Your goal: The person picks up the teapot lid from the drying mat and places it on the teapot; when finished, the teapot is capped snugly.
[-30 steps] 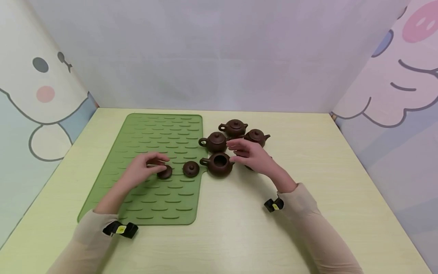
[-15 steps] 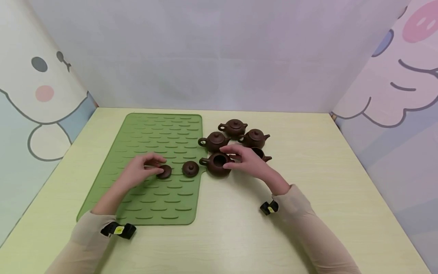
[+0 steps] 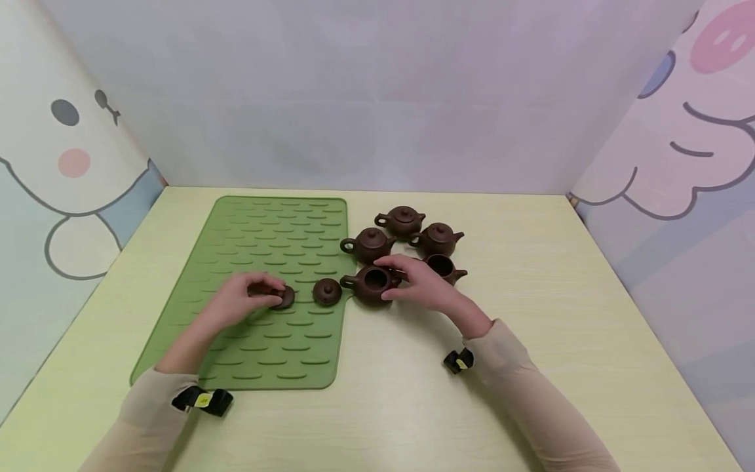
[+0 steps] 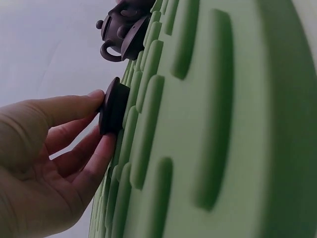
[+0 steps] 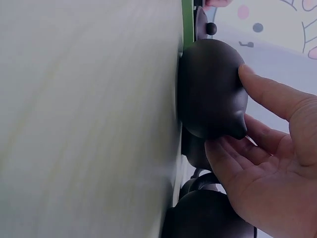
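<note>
My left hand (image 3: 238, 301) pinches a dark brown teapot lid (image 3: 286, 297) on the green mat. In the left wrist view, the thumb is at the top of this lid (image 4: 114, 109) and fingers are at its lower edge. A second round-knobbed lid (image 3: 327, 292) lies just right of it on the mat. My right hand (image 3: 421, 285) grips a lidless brown teapot (image 3: 368, 295) from its spout side, thumb near and fingers behind. In the right wrist view, the thumb presses the upper side of the teapot body (image 5: 213, 84); the spout points toward the palm.
Behind the held teapot stand three lidded teapots: one left (image 3: 370, 246), one at the back (image 3: 403, 221) and one right (image 3: 438, 239). Another lidless teapot (image 3: 442, 269) sits close behind my right hand, partly covered. The green ridged mat (image 3: 265, 354) covers the table's left part.
My right hand has moved left from above the right lidless teapot and taken hold of the front lidless one. My left hand's fingers have drawn in on the lid, which stays in place.
</note>
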`<state>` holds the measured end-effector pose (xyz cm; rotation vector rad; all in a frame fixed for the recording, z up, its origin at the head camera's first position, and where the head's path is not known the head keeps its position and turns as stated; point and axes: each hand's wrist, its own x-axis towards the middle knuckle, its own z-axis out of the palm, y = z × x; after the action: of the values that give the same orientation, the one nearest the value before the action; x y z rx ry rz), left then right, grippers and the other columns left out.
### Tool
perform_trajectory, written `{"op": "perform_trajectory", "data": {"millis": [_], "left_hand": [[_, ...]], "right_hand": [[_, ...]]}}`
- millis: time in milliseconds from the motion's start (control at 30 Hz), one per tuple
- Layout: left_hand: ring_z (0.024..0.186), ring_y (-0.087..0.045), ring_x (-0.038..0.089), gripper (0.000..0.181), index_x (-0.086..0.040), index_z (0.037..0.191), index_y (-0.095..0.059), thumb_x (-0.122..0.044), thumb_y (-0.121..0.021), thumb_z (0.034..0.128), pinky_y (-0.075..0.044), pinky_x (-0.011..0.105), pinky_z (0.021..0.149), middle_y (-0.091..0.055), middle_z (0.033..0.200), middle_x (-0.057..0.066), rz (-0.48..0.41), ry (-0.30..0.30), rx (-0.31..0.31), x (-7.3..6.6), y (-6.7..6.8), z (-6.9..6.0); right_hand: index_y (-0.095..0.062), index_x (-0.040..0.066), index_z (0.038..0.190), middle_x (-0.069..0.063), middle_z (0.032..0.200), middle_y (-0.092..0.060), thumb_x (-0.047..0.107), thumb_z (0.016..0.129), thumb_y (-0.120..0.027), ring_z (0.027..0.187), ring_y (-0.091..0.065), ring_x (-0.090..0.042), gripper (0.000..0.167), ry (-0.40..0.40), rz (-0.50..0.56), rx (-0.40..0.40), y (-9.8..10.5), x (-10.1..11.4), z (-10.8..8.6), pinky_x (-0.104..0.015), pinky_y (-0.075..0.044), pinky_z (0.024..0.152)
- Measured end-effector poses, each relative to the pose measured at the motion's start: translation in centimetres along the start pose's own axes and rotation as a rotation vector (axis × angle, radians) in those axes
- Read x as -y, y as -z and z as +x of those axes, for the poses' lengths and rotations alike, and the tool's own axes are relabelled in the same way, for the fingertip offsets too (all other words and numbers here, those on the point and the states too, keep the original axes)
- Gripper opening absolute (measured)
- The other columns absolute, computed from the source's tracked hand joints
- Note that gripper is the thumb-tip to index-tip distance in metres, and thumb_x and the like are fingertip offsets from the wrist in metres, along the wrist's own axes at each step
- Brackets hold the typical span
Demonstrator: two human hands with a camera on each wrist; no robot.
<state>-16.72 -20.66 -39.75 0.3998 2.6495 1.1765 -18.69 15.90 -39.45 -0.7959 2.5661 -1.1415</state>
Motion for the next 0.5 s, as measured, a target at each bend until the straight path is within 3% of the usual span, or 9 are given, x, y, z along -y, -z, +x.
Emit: {"op": "perform_trajectory", "data": {"millis": [500], "left_hand": [[0.113,-0.065,0.031,0.019,-0.011,0.110,-0.073,-0.019,-0.072,0.0923,-0.051,0.044,0.095,-0.071,0.120,0.012,0.008,-0.008,-0.020,-1.3,-0.5,1.2]], "right_hand": [[-0.056,0.006,0.139,-0.012,0.141,-0.058,0.016,0.086,-0.078,0.135,-0.051,-0.028,0.058,-0.010,-0.015,-0.011,-0.1,-0.1,0.1,-0.045,-0.042,0.114]]}}
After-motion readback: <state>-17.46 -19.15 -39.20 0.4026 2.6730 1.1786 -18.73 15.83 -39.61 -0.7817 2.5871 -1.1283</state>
